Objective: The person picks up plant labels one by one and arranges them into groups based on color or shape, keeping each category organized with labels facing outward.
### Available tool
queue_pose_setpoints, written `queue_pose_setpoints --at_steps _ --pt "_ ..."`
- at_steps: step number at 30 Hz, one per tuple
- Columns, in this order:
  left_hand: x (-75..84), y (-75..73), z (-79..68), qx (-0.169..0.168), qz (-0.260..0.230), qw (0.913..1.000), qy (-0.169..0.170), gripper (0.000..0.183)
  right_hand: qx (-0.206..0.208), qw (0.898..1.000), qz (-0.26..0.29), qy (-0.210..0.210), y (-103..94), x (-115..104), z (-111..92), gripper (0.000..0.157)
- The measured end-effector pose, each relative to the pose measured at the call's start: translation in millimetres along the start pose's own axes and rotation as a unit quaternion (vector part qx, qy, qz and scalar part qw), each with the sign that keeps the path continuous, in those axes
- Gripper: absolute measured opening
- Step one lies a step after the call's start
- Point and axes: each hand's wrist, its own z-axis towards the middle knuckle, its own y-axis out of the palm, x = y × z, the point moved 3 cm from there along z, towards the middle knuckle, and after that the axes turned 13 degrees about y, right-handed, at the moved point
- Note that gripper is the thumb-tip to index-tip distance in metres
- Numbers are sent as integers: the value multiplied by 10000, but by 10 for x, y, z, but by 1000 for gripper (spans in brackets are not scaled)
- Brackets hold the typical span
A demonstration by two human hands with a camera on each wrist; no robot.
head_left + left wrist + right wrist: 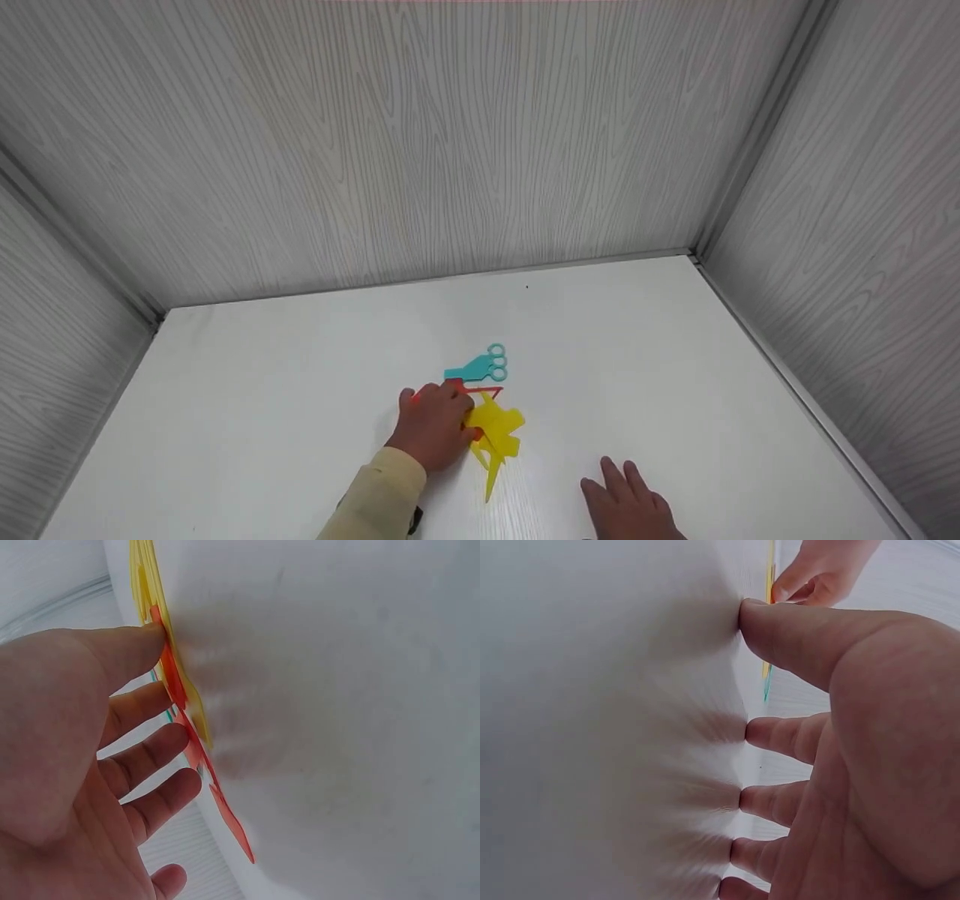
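Here's a cream sleeve [382,491], closest to the lens, to the near left of the yellow cutouts [501,429], with a bit of something dark by its cuff. Out of it comes the left hand [433,426], right up against the yellow cutouts on their left side. And look at those fingers: thumb and forefinger bent in, pinching a red cutout [171,673] that lies against the yellow ones, the remaining fingers loosely bent. More red pokes out past the knuckles, a thin red strip [484,389] just beyond the yellow cutouts; whether it's all one piece, I can't tell.

Just past that strip, on the far side of the yellow cutouts, there's a teal cutout [478,368], three rings at its right end. Over to the near right of the yellow cutouts, well apart, the right hand [630,504]: released, fingers fanned, tips planted on the white table [675,360]. Far behind the yellow cutouts rises a grey wood-grain panel [480,150].
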Motion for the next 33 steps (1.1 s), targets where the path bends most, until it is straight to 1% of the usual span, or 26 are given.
queue_pose_setpoints --at_steps 1,2,3,7,8,9,10,15,21,25,28,31,33 --pt "3 -6 1 19 -6 10000 -4 47 0 10000 13 -12 -2 -2 0 118" --pt "6 -13 -1 45 -17 10000 -5 46 3 10000 29 -26 -3 -8 -2 111" --pt "9 -20 -3 74 0 10000 1 45 -24 10000 -9 7 1 -13 -19 113" --pt "11 -36 -10 184 81 9998 34 41 -24 9999 -144 -22 30 -22 -104 84" --pt "9 -33 -9 208 93 9997 44 40 -40 9998 -170 -22 37 -22 -124 80" --pt "5 -28 -8 221 111 9997 48 40 -73 9998 -182 -14 46 -17 -140 79" --pt "0 -19 -5 219 103 9997 38 39 -75 9998 -160 -48 48 -17 -141 72" --pt "0 -15 4 152 239 9996 27 41 -250 9997 -39 -61 48 -19 -127 70" --pt "10 -127 -62 78 320 9995 12 42 -347 9994 34 -43 19 -35 -50 71" --pt "-29 -187 -152 -87 146 9997 -148 45 -431 9990 117 -15 -42 -35 -25 72" --pt "-81 -228 -242 -220 28 9993 -288 48 -368 9993 75 -27 -78 -24 -58 75" --pt "-145 -266 -345 -284 29 9989 -365 48 -297 9995 -61 -44 -95 1 -110 77" --pt "-193 -288 -419 -294 42 9987 -413 46 -344 9994 -17 -42 -90 22 -105 77"
